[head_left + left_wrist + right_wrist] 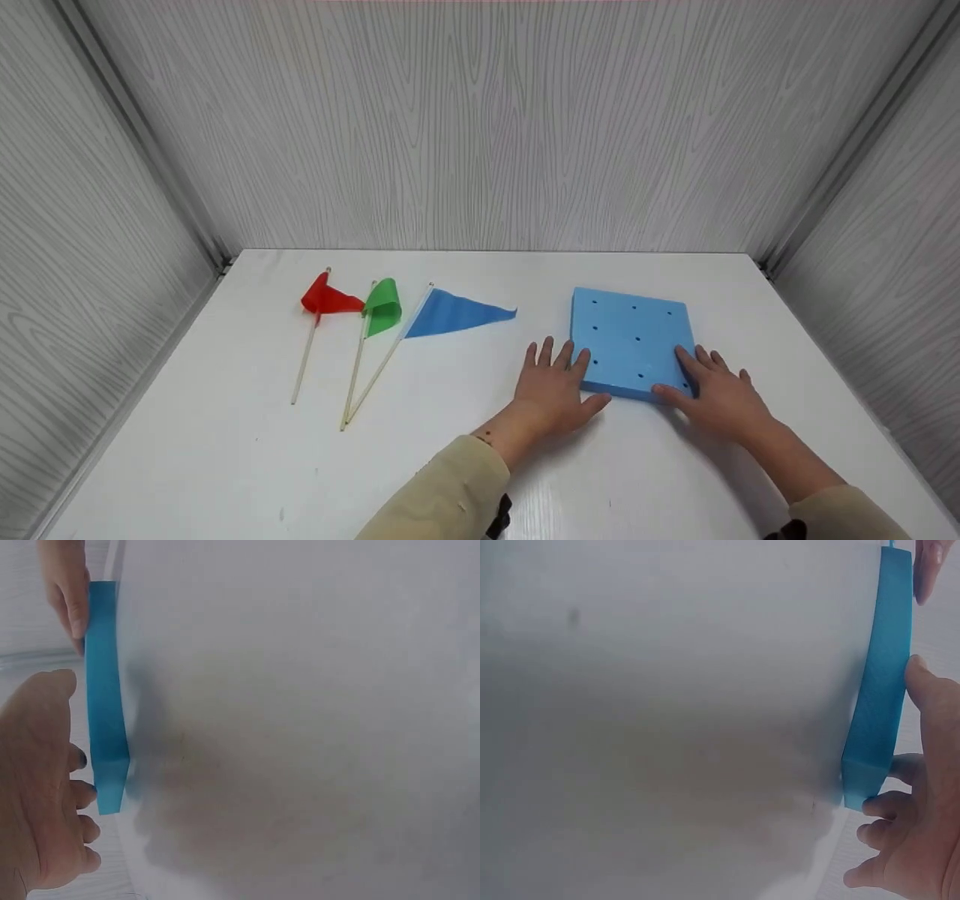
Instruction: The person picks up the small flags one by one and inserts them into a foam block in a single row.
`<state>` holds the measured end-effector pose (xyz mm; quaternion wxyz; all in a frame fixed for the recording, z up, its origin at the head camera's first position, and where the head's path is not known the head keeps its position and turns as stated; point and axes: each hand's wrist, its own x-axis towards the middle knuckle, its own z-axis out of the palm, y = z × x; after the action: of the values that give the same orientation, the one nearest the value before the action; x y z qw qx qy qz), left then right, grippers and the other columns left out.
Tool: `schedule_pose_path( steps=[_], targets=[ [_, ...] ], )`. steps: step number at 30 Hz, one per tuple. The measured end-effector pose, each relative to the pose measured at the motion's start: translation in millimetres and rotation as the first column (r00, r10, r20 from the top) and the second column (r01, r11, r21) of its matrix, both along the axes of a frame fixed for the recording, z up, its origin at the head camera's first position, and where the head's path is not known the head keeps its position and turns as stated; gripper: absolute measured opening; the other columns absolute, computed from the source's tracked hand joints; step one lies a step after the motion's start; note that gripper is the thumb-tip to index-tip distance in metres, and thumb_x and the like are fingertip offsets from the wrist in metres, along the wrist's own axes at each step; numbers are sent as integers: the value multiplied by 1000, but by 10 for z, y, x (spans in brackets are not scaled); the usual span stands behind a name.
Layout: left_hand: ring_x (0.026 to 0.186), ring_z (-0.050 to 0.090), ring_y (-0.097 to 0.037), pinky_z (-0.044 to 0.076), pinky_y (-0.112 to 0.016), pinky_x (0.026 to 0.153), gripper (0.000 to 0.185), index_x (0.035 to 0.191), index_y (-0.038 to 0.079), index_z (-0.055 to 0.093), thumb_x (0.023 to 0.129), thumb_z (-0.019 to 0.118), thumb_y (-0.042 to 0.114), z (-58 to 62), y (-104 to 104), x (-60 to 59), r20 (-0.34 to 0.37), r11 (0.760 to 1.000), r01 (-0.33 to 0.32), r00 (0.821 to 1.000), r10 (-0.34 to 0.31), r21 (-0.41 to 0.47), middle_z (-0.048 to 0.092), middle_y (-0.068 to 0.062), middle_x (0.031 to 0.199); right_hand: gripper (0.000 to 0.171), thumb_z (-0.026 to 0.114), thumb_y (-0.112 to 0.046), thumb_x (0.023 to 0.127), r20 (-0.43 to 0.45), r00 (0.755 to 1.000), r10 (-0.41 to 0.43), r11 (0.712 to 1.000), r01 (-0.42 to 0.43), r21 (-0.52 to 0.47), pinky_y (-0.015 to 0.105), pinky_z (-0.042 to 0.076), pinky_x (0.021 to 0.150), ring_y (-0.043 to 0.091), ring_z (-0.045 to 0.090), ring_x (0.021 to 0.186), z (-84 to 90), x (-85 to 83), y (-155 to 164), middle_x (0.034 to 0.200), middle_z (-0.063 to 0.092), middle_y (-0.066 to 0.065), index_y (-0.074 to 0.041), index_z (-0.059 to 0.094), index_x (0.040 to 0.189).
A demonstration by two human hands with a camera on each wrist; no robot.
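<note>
A square light-blue block [626, 349] with small holes in its top lies flat at the right side of the white table. Fingers spread, my left hand [551, 394] is at the block's near-left corner, fingertips right at its side. At the near-right corner is my right hand [724, 401], its thumb and index finger on the top and the other fingers beyond the right side. Both wrist views show the block's blue side, with the left hand [37, 787] and the right hand [934, 802] beside it; neither grips it.
Left of the block lie three small pennants on thin sticks: a red flag [334, 301], a curled green flag [384, 306] and a blue flag [454, 315]. The green and blue flags' sticks meet at their lower ends. Pale wood-grain panels [487, 127] enclose the table [225, 465].
</note>
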<state>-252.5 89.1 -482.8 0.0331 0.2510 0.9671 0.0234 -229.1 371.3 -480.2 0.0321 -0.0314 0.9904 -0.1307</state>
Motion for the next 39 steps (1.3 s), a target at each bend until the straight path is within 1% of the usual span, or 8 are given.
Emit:
schedule_pose_path(
  steps=[4,8,14,20,24,28,34,39],
  targets=[
    [162,16,-34,12,-53,129,81,170,25,28,105,32,74,-23,-72,-8,0,1000,-11,1000,11,14,24,-3,175,111,49,-84,94,-3,1000,5,1000,-5,-4,85,14,111,61,20,151,-6,2,-87,164,23,39,1,31,164],
    [162,15,-35,11,-53,129,81,170,24,27,105,33,73,-19,-148,-5,5,1000,-24,1000,24,13,24,-4,175,111,50,-84,94,-12,1000,13,1000,-13,-10,85,15,111,61,21,151,-11,8,-157,164,24,39,1,32,164],
    [162,15,-36,10,-54,129,82,170,22,28,106,36,72,6,-251,28,20,998,-37,999,36,55,24,-6,175,108,51,-81,96,-28,999,26,1000,-27,-8,85,16,111,60,22,151,-19,-8,-258,164,26,38,1,34,163],
    [162,15,-37,10,-55,129,82,170,21,28,106,37,71,8,-368,47,13,997,-51,999,50,54,24,-6,175,106,51,-79,96,-30,999,41,999,-42,-15,84,16,112,59,22,152,-12,-20,-391,164,26,38,1,34,163],
    [162,13,-37,10,-56,129,82,170,19,28,106,38,70,10,-440,52,22,996,-49,999,48,68,23,-6,176,106,52,-80,96,-29,999,41,999,-42,-16,83,16,113,58,22,153,-7,-26,-474,164,26,37,0,35,163],
    [162,12,-36,9,-55,129,84,169,15,30,106,37,70,22,-483,45,32,997,-48,998,47,64,22,-6,175,103,54,-77,97,-43,998,55,998,-56,-23,83,17,113,58,22,152,3,-14,-539,164,27,37,0,36,163],
    [161,17,-36,11,-56,129,86,167,11,34,106,38,71,50,-579,69,32,996,-60,998,58,66,28,-8,173,99,55,-74,98,-67,994,83,996,-85,-30,83,19,113,57,25,152,11,3,-645,163,30,36,0,39,162],
    [161,19,-36,12,-56,129,86,167,11,34,106,38,71,68,-683,88,35,996,-72,997,70,57,29,-9,173,99,56,-74,98,-63,994,92,995,-93,-26,81,18,114,56,25,152,17,-6,-749,164,30,35,-1,38,162]
  ],
)
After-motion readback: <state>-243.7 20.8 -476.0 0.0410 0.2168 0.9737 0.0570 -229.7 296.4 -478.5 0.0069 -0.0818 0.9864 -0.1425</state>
